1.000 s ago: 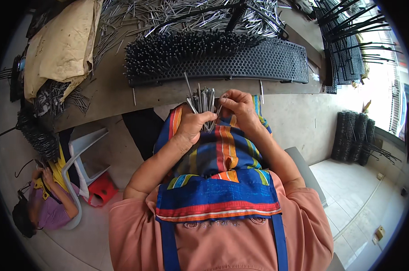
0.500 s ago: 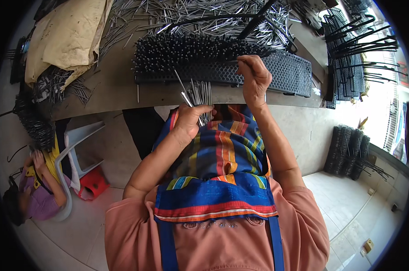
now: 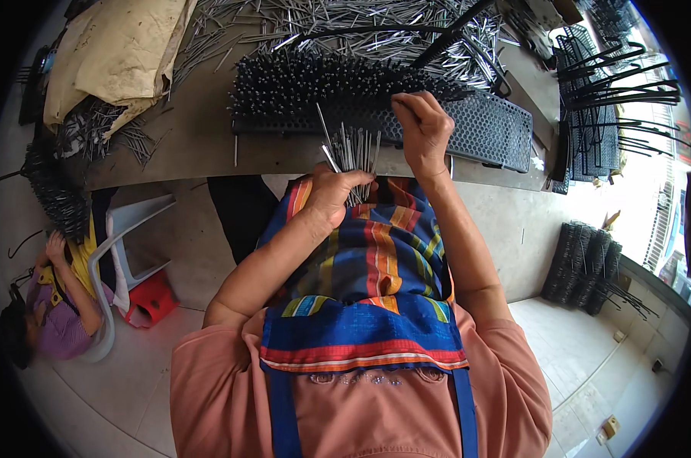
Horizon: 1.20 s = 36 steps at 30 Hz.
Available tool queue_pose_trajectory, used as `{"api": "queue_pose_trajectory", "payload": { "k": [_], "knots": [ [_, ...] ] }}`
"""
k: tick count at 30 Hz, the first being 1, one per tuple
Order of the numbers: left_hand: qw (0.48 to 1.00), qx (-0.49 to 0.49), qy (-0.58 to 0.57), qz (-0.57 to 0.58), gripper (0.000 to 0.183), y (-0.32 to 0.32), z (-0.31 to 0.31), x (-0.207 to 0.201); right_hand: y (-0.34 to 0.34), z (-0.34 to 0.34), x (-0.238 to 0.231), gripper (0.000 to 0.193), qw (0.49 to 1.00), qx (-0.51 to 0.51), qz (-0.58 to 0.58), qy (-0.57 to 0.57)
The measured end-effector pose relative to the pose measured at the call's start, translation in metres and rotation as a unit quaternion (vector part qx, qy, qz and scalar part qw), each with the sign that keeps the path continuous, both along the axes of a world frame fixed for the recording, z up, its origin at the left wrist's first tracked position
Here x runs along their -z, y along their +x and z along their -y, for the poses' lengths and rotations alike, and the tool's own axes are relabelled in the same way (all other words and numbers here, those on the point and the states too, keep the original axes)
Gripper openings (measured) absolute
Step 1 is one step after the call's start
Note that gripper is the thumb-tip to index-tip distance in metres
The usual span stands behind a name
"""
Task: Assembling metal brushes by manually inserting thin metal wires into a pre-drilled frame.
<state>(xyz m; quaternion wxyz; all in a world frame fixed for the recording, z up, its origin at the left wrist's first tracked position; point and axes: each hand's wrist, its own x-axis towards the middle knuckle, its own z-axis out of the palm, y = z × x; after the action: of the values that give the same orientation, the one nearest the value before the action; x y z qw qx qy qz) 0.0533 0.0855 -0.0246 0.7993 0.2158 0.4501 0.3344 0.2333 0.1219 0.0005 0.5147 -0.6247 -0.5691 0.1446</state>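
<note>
My left hand (image 3: 331, 195) is closed round a bundle of thin silvery metal rods (image 3: 353, 153) just in front of the table edge. One rod stands out above the rest of the bundle. My right hand (image 3: 424, 126) hovers over the front edge of a long black perforated panel (image 3: 490, 130), its fingertips pinched together. Whatever is between those fingertips, if anything, I cannot make out. Dark rods with bright tips (image 3: 307, 88) crowd the left and middle of the panel, while bare holes show at its right.
Loose rods (image 3: 376, 42) cover the back of the table (image 3: 185, 156). Brown paper (image 3: 120, 57) lies at the left over more rods. Black panels with long bent handles (image 3: 589, 99) stand at the right. A person (image 3: 67, 305) sits at the lower left beside a red stool (image 3: 151, 301).
My left hand and its bundle have moved slightly right. My right hand has shifted a little left, and the rod that showed at its fingertips no longer shows clearly.
</note>
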Motion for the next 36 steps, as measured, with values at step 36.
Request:
{"api": "queue_pose_trajectory", "payload": {
  "k": [36],
  "knots": [
    [0.998, 0.039, -0.039, -0.011, 0.021, 0.008, -0.006, -0.005, 0.021, -0.001, 0.001, 0.006, 0.995, 0.005, -0.104, 0.003]
  ]
}}
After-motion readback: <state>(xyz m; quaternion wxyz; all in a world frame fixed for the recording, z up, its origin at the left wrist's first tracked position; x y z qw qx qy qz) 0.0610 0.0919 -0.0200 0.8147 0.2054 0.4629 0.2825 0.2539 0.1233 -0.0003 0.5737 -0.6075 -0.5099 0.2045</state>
